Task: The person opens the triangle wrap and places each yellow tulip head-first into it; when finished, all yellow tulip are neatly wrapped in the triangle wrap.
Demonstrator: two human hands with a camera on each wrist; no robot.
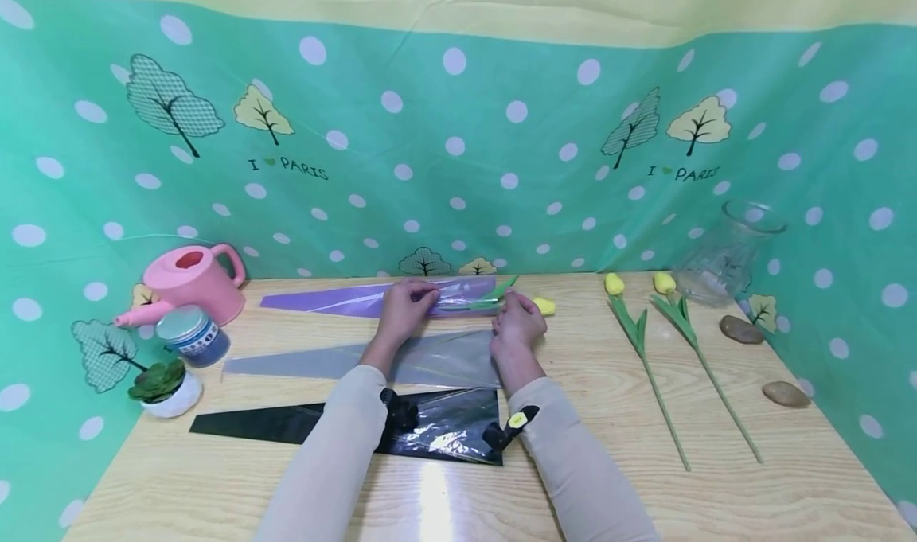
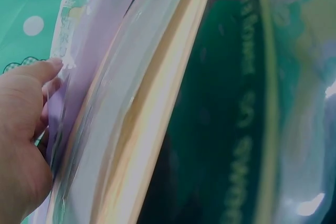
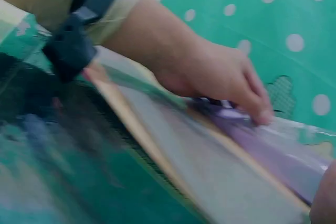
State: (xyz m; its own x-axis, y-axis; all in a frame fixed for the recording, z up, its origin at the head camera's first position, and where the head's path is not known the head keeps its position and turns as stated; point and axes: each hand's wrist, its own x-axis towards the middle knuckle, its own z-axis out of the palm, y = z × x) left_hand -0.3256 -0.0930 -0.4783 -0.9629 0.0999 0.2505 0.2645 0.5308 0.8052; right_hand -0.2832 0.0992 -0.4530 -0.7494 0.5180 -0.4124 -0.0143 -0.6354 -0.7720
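Observation:
On the table's far side lies a purple flower sleeve (image 1: 344,299) with a clear plastic front. My left hand (image 1: 408,311) pinches the sleeve near its wide part; in the left wrist view, the left hand (image 2: 23,129) has its thumb at the clear film. A yellow tulip (image 1: 544,306) lies partly in the sleeve, its green leaves showing at the mouth. Just beyond the mouth, my right hand (image 1: 517,319) grips the tulip below its head, fingers curled and hiding part of the stem. In the right wrist view, the left hand (image 3: 210,74) reaches over the purple sleeve (image 3: 262,145).
Nearer me lie a grey sleeve (image 1: 301,360) and a black sleeve (image 1: 265,424). Two yellow tulips (image 1: 634,331) (image 1: 688,331), a glass vase (image 1: 723,259) and two stones (image 1: 741,329) (image 1: 786,393) are at right. A pink watering can (image 1: 200,287), blue jar (image 1: 200,343) and potted succulent (image 1: 168,391) stand left.

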